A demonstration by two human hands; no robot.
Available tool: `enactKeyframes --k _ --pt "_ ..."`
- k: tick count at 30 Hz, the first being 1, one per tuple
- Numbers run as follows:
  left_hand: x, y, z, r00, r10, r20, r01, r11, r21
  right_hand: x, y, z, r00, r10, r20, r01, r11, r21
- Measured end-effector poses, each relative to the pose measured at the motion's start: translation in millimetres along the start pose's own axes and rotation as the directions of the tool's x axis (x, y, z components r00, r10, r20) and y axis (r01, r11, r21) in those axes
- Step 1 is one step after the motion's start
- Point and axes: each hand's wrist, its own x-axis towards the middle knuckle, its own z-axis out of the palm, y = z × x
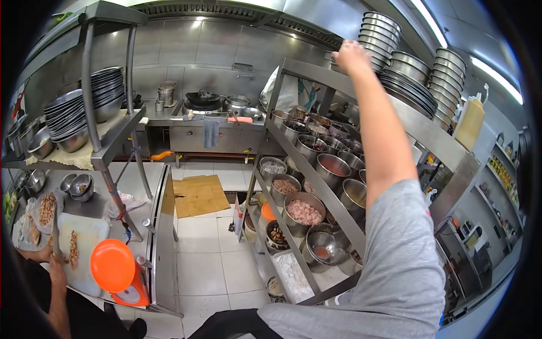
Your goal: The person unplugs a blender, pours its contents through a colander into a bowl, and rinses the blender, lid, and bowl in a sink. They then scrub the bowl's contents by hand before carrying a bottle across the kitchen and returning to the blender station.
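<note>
My right arm, in a grey sleeve, stretches up and away over the steel rack. At its top shelf is my right hand, fingers curled downward; what they hold, if anything, is hidden. Close beside the hand rises a tall stack of steel pots. Below and to the right of that stack lies a pile of dark-rimmed plates or pans. Under my arm, the rack's lower shelves carry several steel pots of food, among them one with pale pink chopped meat. My left hand is out of view.
At the left, a co-worker's hands work at a white cutting board. An orange scale stands at that table's edge. Cardboard lies on the tiled floor. A stove with a wok lines the back wall.
</note>
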Motion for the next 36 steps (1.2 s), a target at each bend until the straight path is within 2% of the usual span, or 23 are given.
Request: enactKeyframes --k 2,3,4,5,6,7,8,12,13,16,17,20,22,24,25,26,27,28,30,31,33,34,36 --pt "16.8 76.6 -6.6 0.998 0.038 0.056 -0.036 0.999 -0.034 36.3 32.1 13.4 0.865 -0.069 0.497 0.1 0.994 -0.036" --pt "23.2 114.5 -9.0 0.995 0.066 0.081 -0.063 0.997 -0.046 48.4 32.3 14.7 0.776 -0.079 0.626 0.156 0.985 -0.068" --pt "38.0 144.4 -6.1 0.977 0.214 0.013 -0.21 0.967 -0.142 47.8 31.6 -8.8 0.701 -0.073 0.71 0.13 0.991 -0.026" --pt "55.0 175.9 -2.8 0.934 0.35 -0.066 -0.356 0.907 -0.226 51.6 35.3 -7.9 0.747 -0.115 0.655 0.138 0.99 0.016" --pt "61.6 215.0 -4.4 0.935 0.351 -0.054 -0.352 0.896 -0.27 56.3 40.8 -5.3 0.789 -0.152 0.595 0.149 0.987 0.055" --pt "70.0 251.6 -7.6 0.934 0.355 -0.042 -0.35 0.882 -0.316 61.3 44.8 -5.1 0.835 -0.081 0.544 -0.024 0.983 0.184" --pt "86.2 276.6 -10.1 0.858 0.513 -0.021 -0.493 0.813 -0.311 81.9 54.4 11.7 0.873 -0.034 0.486 -0.085 0.972 0.221" --pt "123.7 403.5 -36.7 0.744 0.665 0.066 -0.631 0.731 -0.26 140.7 84.1 13.1 0.99 0.026 0.142 -0.098 0.841 0.531" --pt "130.6 442.8 -44.9 0.696 0.716 0.054 -0.691 0.689 -0.219 123.5 72.0 -19.1 0.995 0.009 0.094 -0.064 0.798 0.599" --pt "152.8 564.5 -66.4 0.398 0.917 0.004 -0.877 0.382 -0.292 108.3 36.7 -66.9 0.993 -0.114 0.0 0.082 0.709 0.7" --pt "148.9 605.7 -71.7 0.455 0.89 -0.025 -0.816 0.405 -0.412 95.6 18.3 -85.3 0.983 -0.182 -0.032 0.156 0.724 0.671" --pt "181.5 712.9 -90.5 0.371 0.928 -0.034 -0.59 0.207 -0.78 71.7 -27.9 -89.2 0.895 -0.437 -0.094 0.393 0.668 0.633" --pt "189.1 757.7 -95.1 0.426 0.904 0.026 -0.314 0.175 -0.933 67.7 -46.1 -66.9 0.741 -0.647 -0.18 0.621 0.558 0.551" --pt "212.0 781.9 -94.2 0.355 0.931 0.086 -0.198 0.165 -0.966 60.3 -56.0 -39.8 0.671 -0.741 0.026 0.6 0.563 0.568" --pt "230.9 793.3 -97.0 0.136 0.969 0.208 -0.143 0.227 -0.963 52.3 -61.2 -29.1 0.665 -0.736 0.128 0.587 0.62 0.521" --pt "247.2 801.6 -87.7 0.116 0.965 0.235 -0.123 0.249 -0.961 45.6 -63.6 -19.1 0.657 -0.718 0.23 0.57 0.672 0.473" --pt "256.9 803.1 -77.3 0.2 0.952 0.23 -0.142 0.261 -0.955 46.6 -59.9 -8.6 0.595 -0.766 0.244 0.653 0.637 0.409" --pt "266.4 802.8 -69.2 0.284 0.934 0.218 -0.166 0.272 -0.948 50.8 -49.1 3.3 0.607 -0.749 0.266 0.64 0.659 0.396" --pt "280.1 799.4 -60.4 0.34 0.898 0.278 -0.162 0.347 -0.924 59.1 -18.1 14.7 0.723 -0.664 0.193 0.621 0.746 0.239" --pt "289.0 799.0 -60.0 0.319 0.896 0.31 -0.14 0.367 -0.92 59.4 -13.0 -1.7 0.794 -0.4 0.457 0.411 0.908 0.082" --pt "304.5 797.6 -66.5 0.286 0.889 0.356 -0.125 0.403 -0.906 64.1 7.2 -6.4 0.681 -0.097 0.725 0.236 0.967 -0.092" --pt "312.0 796.7 -70.8 0.291 0.887 0.359 -0.13 0.408 -0.904 64.2 10.1 -3.1 0.637 0.026 0.771 0.244 0.941 -0.234" --pt "323.5 794.0 -80.5 0.327 0.882 0.34 -0.179 0.411 -0.894 51.4 10.0 -12.4 0.605 0.073 0.793 -0.005 0.996 -0.089"
